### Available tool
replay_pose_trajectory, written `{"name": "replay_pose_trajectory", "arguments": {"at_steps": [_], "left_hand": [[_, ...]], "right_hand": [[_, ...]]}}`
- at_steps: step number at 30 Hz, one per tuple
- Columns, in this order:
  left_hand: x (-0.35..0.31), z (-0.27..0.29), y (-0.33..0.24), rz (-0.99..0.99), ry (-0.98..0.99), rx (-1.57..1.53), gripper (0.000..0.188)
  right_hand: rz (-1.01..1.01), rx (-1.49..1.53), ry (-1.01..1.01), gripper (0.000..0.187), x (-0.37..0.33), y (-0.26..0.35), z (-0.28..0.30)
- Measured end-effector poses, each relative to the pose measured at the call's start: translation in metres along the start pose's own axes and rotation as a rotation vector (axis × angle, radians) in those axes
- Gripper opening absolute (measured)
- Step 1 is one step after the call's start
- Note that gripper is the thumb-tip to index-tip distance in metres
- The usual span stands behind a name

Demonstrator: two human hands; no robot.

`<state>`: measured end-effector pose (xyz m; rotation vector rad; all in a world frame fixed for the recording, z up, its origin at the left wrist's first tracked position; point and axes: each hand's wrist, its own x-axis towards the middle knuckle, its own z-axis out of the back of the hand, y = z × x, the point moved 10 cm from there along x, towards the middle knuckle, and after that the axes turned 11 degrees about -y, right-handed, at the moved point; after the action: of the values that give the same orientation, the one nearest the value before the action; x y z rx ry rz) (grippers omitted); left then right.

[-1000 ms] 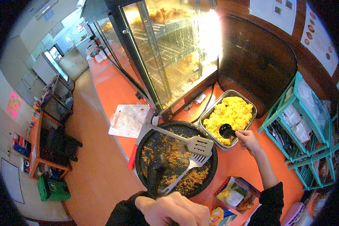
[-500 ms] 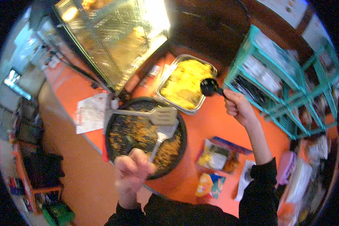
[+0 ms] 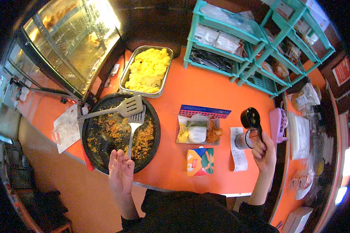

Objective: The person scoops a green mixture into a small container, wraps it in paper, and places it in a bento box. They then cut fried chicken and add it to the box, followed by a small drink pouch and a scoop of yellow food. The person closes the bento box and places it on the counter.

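My right hand [image 3: 265, 153] grips the handle of a black scoop [image 3: 250, 117], raised over the right of the counter. Beside those fingers is a small clear cup [image 3: 243, 140], overlapping a paper receipt [image 3: 238, 151]; I cannot tell whether the fingers touch it. My left hand [image 3: 121, 173] is open, fingers up, at the near rim of a black pan [image 3: 156, 128]. Orange-brown crumbly food [image 3: 143, 140] lies in the pan with two slotted spatulas, one grey [image 3: 132, 105] and one metal [image 3: 136, 119]. Behind the pan stands a metal tray [image 3: 159, 93] of yellow food.
An opened box [image 3: 217, 140] holds rice, yellow food and a fried piece. Nearer me lies a colourful carton [image 3: 200, 161]. Teal stacked racks [image 3: 221, 58] stand at the back right, a lit glass display case [image 3: 74, 46] at the back left. A pink holder [image 3: 277, 124] is at the right edge.
My right hand has carried the scoop from beside the yellow food tray toward me and to the right. The view has turned rightward. My left hand stays by the pan, its fingers straighter.
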<state>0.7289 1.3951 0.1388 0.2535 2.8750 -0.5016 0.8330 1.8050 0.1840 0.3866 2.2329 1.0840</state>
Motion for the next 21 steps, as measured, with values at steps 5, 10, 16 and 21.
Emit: {"name": "replay_pose_trajectory", "arguments": {"at_steps": [5,10,16,21], "left_hand": [[-0.004,-0.006,0.002,0.036,0.049,-0.02,0.027],[-0.007,-0.007,0.001,0.057,0.03,-0.046,0.027],[-0.01,-0.001,-0.001,0.031,-0.032,-0.049,0.026],[-0.01,-0.004,-0.003,0.033,-0.021,-0.076,0.026]], "right_hand": [[0.069,0.127,-0.144,0.025,-0.031,-0.006,0.056],[0.105,0.105,-0.166,0.021,-0.045,0.0,0.067],[0.111,0.098,-0.14,0.022,-0.044,0.003,0.061],[0.07,0.132,-0.122,0.021,-0.037,-0.002,0.054]]}}
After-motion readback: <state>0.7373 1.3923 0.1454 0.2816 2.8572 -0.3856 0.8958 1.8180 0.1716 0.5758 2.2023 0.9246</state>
